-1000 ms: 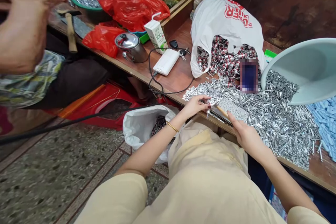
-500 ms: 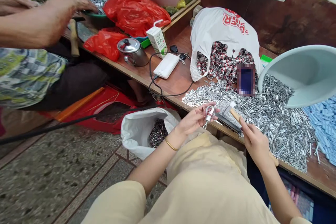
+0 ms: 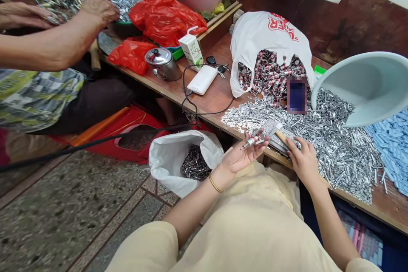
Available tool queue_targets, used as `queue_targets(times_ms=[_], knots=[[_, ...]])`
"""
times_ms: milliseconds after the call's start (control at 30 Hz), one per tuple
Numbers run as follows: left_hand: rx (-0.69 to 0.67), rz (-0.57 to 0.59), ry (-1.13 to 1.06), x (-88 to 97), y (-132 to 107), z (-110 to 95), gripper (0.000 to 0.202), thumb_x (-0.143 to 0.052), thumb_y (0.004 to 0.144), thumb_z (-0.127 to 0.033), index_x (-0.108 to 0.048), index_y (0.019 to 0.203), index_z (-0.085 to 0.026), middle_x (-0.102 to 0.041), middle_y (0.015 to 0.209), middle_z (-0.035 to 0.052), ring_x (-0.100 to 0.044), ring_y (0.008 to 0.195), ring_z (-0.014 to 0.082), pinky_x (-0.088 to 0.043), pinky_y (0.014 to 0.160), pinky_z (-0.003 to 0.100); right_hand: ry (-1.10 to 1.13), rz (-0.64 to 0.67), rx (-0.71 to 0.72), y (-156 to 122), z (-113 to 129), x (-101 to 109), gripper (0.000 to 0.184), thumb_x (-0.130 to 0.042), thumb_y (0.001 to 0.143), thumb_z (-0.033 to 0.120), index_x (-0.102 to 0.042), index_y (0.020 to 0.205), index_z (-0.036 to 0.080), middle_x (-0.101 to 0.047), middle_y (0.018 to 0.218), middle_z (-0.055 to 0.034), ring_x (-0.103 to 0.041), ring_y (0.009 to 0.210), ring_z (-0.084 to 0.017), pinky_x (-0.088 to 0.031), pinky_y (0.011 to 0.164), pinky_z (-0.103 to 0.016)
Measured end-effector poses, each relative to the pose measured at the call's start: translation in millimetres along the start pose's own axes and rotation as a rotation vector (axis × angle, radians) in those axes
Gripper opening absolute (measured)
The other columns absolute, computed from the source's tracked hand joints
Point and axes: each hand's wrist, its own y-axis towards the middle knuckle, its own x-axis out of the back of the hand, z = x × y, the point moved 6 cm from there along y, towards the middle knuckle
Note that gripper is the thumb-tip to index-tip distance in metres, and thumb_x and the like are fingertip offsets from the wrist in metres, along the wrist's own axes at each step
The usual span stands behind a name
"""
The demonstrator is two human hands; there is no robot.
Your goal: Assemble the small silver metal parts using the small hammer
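Observation:
My left hand [image 3: 239,156] is palm up above the table's front edge. Across its curled fingers lies a small silver metal fitting with red bands [image 3: 253,140]; whether it is one piece or more I cannot make out. My right hand [image 3: 304,159] keeps a small wooden-handled hammer [image 3: 283,137] under its thumb and palm, with the other fingers stretched over the loose metal parts. The hammer's pale head lies at a flat grey metal block [image 3: 270,127] on the table edge, close to my left fingertips. Loose silver metal parts [image 3: 338,153] are heaped around the block.
A white plastic bag [image 3: 270,29] spills red-banded fittings. A tipped pale basin [image 3: 376,80] and blue strips [image 3: 393,144] are at right. A power bank [image 3: 202,80], steel mug [image 3: 164,66] and drink carton [image 3: 191,49] stand left. A white sack [image 3: 165,165] is below; a co-worker's hand [image 3: 100,8] is far left.
My left hand has moved right and turned palm up, the fitting now lying flatter. My right hand has shifted slightly left, its fingers spreading towards the parts; the hammer head has come closer to the block.

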Motion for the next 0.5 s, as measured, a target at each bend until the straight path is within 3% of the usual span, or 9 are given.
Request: queue_targets(times_ms=[67, 167, 200, 267, 333, 367, 400, 433, 500], knots=[[-0.042, -0.067, 0.106, 14.7, -7, -4, 0.035, -0.057, 0.101, -0.044, -0.068, 0.119, -0.016, -0.074, 0.113, 0.0098, -0.073, 0.103, 0.0201, -0.061, 0.09, 0.028, 0.07, -0.047, 0.01, 3, 4, 9, 0.052, -0.052, 0.101, 0.021, -0.047, 0.152, 0.028, -0.057, 0.134, -0.0169, -0.053, 0.117, -0.031, -0.051, 0.096, -0.05], [-0.156, -0.219, 0.471, 64.2, -38, -32, 0.04, -0.069, 0.09, -0.045, -0.068, 0.12, -0.018, -0.073, 0.113, 0.0108, -0.071, 0.1, 0.0246, -0.061, 0.09, 0.037, 0.145, -0.078, 0.031, -1, 4, 24, 0.052, -0.053, 0.1, 0.019, -0.047, 0.15, 0.031, -0.058, 0.131, -0.015, -0.055, 0.117, -0.03, -0.051, 0.097, -0.049], [-0.203, -0.307, 0.626, 87.2, -54, -47, 0.043, -0.074, 0.085, -0.045, -0.067, 0.119, -0.02, -0.073, 0.111, 0.01, -0.071, 0.098, 0.0246, -0.061, 0.089, 0.039, 0.152, -0.089, 0.028, -4, 1, 28, 0.05, -0.053, 0.1, 0.018, -0.049, 0.149, 0.031, -0.059, 0.13, -0.0144, -0.056, 0.117, -0.029, -0.051, 0.096, -0.048], [-0.389, -0.608, 0.971, 132.2, -92, -83, 0.043, -0.078, 0.079, -0.043, -0.068, 0.114, -0.02, -0.072, 0.105, 0.0084, -0.07, 0.096, 0.024, -0.062, 0.082, 0.038, 0.152, -0.123, -0.003, -10, -9, 37, 0.047, -0.053, 0.1, 0.016, -0.053, 0.144, 0.029, -0.061, 0.126, -0.0138, -0.058, 0.114, -0.028, -0.051, 0.094, -0.046], [-0.517, -0.827, 1.312, 153.8, -119, -107, 0.039, -0.079, 0.076, -0.041, -0.069, 0.108, -0.02, -0.07, 0.102, 0.0087, -0.069, 0.092, 0.0255, -0.061, 0.072, 0.037, 0.154, -0.163, -0.05, -12, -20, 42, 0.042, -0.053, 0.1, 0.016, -0.056, 0.14, 0.026, -0.063, 0.124, -0.0138, -0.059, 0.112, -0.028, -0.051, 0.093, -0.045], [-0.523, -0.847, 1.357, 156.1, -122, -111, 0.039, -0.082, 0.071, -0.037, -0.071, 0.105, -0.021, -0.069, 0.101, 0.0088, -0.068, 0.091, 0.0269, -0.06, 0.069, 0.037, 0.165, -0.179, -0.073, -12, -23, 43, 0.038, -0.054, 0.1, 0.017, -0.058, 0.137, 0.024, -0.065, 0.121, -0.0138, -0.06, 0.111, -0.028, -0.051, 0.092, -0.045], [-0.521, -0.825, 1.397, 149.8, -118, -112, 0.036, -0.084, 0.066, -0.034, -0.073, 0.099, -0.022, -0.07, 0.098, 0.0077, -0.068, 0.09, 0.0272, -0.059, 0.07, 0.036, 0.184, -0.194, -0.098, -9, -25, 43, 0.034, -0.055, 0.1, 0.019, -0.059, 0.133, 0.022, -0.066, 0.117, -0.0134, -0.061, 0.108, -0.027, -0.051, 0.091, -0.044], [-0.487, -0.717, 1.506, 133.3, -103, -107, 0.027, -0.083, 0.068, -0.033, -0.074, 0.091, -0.023, -0.07, 0.093, 0.0066, -0.069, 0.086, 0.0265, -0.059, 0.07, 0.037, 0.21, -0.206, -0.124, -5, -26, 42, 0.029, -0.056, 0.1, 0.02, -0.06, 0.128, 0.021, -0.067, 0.112, -0.0125, -0.062, 0.104, -0.026, -0.052, 0.088, -0.042], [-0.383, -0.287, 1.637, 79.4, -56, -85, 0.01, -0.068, 0.085, -0.031, -0.076, 0.087, -0.025, -0.074, 0.09, 0.0039, -0.069, 0.081, 0.0224, -0.058, 0.073, 0.035, 0.271, -0.219, -0.166, 4, -21, 39, 0.018, -0.056, 0.1, 0.023, -0.062, 0.117, 0.02, -0.068, 0.1, -0.0096, -0.063, 0.092, -0.023, -0.052, 0.081, -0.038]])
